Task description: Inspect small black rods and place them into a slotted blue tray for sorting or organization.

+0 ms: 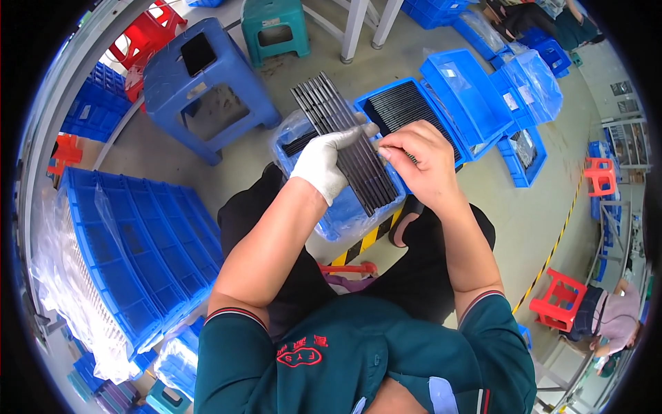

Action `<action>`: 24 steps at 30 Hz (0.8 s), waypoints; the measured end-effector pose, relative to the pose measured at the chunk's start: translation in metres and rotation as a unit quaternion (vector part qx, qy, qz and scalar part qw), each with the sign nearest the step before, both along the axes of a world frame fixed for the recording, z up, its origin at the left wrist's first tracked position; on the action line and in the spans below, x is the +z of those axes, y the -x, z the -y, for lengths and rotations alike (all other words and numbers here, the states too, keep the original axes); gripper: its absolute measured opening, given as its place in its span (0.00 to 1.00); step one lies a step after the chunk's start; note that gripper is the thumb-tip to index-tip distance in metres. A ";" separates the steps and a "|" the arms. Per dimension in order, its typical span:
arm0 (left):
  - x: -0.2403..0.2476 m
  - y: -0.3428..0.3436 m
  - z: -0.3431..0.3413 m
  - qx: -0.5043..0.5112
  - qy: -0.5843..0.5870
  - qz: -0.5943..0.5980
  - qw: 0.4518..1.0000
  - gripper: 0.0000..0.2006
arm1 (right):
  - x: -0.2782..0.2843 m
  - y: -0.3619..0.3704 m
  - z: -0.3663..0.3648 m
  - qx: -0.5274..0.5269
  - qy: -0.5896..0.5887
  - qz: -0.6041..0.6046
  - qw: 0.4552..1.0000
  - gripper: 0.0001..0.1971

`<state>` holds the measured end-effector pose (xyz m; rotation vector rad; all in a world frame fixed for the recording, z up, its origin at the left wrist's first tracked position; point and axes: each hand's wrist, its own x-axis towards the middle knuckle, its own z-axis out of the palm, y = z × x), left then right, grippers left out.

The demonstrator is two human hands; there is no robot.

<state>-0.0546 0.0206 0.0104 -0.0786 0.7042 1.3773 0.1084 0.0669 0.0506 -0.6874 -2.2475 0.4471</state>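
My left hand [321,165], in a white glove, grips a flat bundle of thin black rods [360,169] that slants across in front of me. Close to the bundle's right side, my bare right hand [429,165] has its thumb and fingers pinched together. A small dark piece shows at those fingers, too small to name. Under the bundle is a blue bin lined with clear plastic [338,224], partly hidden, with more dark pieces in it. Just beyond my right hand, a blue tray [378,91] holds rows of similar black rods [403,107].
Blue bins [465,93], some plastic-wrapped, stand at the far right. A blue stool [207,83] with a black flat object [198,55] is at the far left, beside a green stool [276,31]. Stacked blue crates [138,241] rise at my left. Another person [607,314] is near a red stool [560,300].
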 end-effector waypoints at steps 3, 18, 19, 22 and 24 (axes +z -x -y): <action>-0.003 0.000 0.000 -0.003 -0.003 0.001 1.000 0.13 | -0.001 0.000 -0.001 0.013 -0.002 0.034 0.999 0.06; -0.003 -0.003 0.000 -0.002 -0.013 0.020 1.000 0.10 | 0.000 0.005 0.005 0.007 -0.071 0.038 0.997 0.05; -0.003 -0.003 0.000 0.002 0.000 0.009 1.000 0.10 | -0.001 0.005 0.006 0.008 -0.071 0.039 0.997 0.05; -0.005 0.000 0.000 0.002 -0.006 0.030 1.000 0.10 | -0.003 0.007 0.005 0.012 -0.022 0.011 1.000 0.05; -0.007 0.001 0.000 0.000 -0.016 0.039 0.999 0.10 | -0.006 0.008 0.003 0.026 -0.002 0.022 0.999 0.05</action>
